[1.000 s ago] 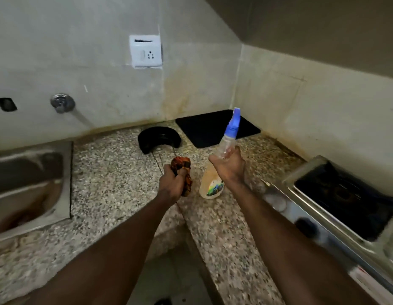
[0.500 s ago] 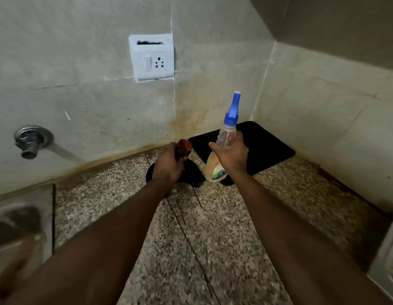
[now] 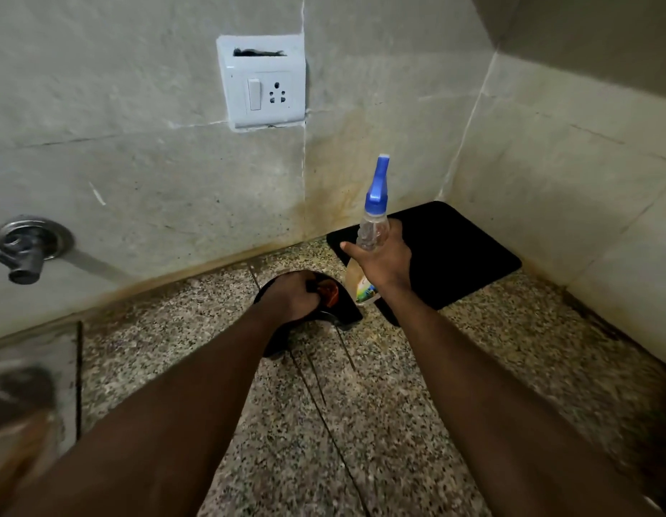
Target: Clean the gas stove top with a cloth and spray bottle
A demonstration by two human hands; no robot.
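My right hand (image 3: 383, 261) grips a clear spray bottle (image 3: 370, 233) with a blue nozzle, held upright over the edge of a black mat (image 3: 458, 251) in the counter's corner. My left hand (image 3: 290, 298) holds a bunched orange-brown cloth (image 3: 329, 292) and is down on a black curved object (image 3: 346, 315) lying on the granite counter. The cloth is mostly hidden inside my fist. The gas stove is out of view.
A speckled granite counter (image 3: 380, 397) runs to tiled walls at the back and right. A steel sink (image 3: 29, 386) sits at the left with a tap fitting (image 3: 27, 248) on the wall above it. A white switch-and-socket plate (image 3: 262, 82) is on the back wall.
The view has swung left and closer to the corner, so the stove has left the frame. Both hands moved toward the back wall; the left hand with the cloth dropped onto the black object.
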